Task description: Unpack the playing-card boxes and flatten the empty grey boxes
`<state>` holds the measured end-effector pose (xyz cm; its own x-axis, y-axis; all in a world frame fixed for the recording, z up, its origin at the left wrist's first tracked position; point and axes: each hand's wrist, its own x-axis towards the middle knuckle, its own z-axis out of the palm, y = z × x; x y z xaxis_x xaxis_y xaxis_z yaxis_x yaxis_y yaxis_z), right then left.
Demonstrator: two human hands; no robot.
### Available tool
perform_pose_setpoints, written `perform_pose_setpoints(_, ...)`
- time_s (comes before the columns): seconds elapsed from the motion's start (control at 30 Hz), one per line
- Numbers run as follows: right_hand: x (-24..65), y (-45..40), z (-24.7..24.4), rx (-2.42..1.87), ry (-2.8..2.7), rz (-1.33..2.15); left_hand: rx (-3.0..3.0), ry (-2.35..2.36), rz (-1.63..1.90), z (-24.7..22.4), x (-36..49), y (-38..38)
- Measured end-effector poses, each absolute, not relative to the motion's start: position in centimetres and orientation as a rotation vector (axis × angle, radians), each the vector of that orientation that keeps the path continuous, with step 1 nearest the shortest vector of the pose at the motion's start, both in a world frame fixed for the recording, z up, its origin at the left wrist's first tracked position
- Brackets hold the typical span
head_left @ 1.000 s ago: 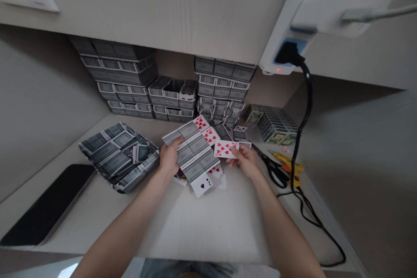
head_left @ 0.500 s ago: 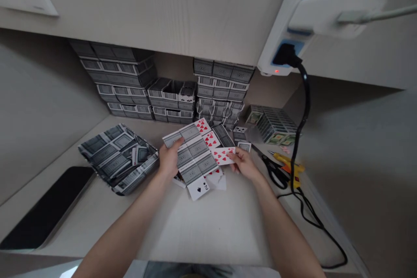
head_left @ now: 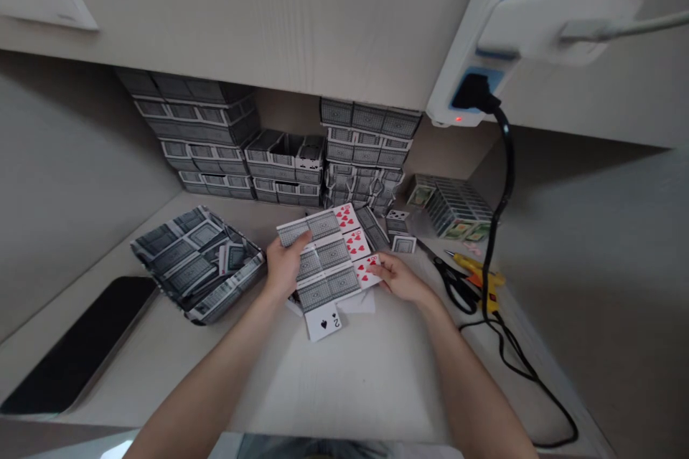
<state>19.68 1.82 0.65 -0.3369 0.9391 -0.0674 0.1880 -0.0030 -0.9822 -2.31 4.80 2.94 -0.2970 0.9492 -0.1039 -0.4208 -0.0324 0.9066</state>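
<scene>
My left hand grips the left edge of a panel of joined playing cards, thumb on top of the patterned backs. Several heart cards stick out along the panel's right side, face up. The lowest of them, a heart card, is pinched between the thumb and fingers of my right hand, and its left end meets the panel. A two of spades juts out from the panel's lower edge. Other white cards lie partly hidden beneath.
Left stands an open box made of cards, beside a black flat object. Stacked card boxes line the back. At right are card packs, black scissors, a yellow glue gun and a black cable.
My right hand has brought its heart card left and slightly down, in line with the other heart cards. The panel has turned a little and shifted slightly right in my left hand.
</scene>
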Motion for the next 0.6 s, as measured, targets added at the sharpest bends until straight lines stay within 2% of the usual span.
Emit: perform_pose_setpoints(0.6, 18.2, 1.3, 1.0, -1.130, -1.485, 1.568, 0.646, 1.102, 1.566, 2.8, -2.3, 4.8)
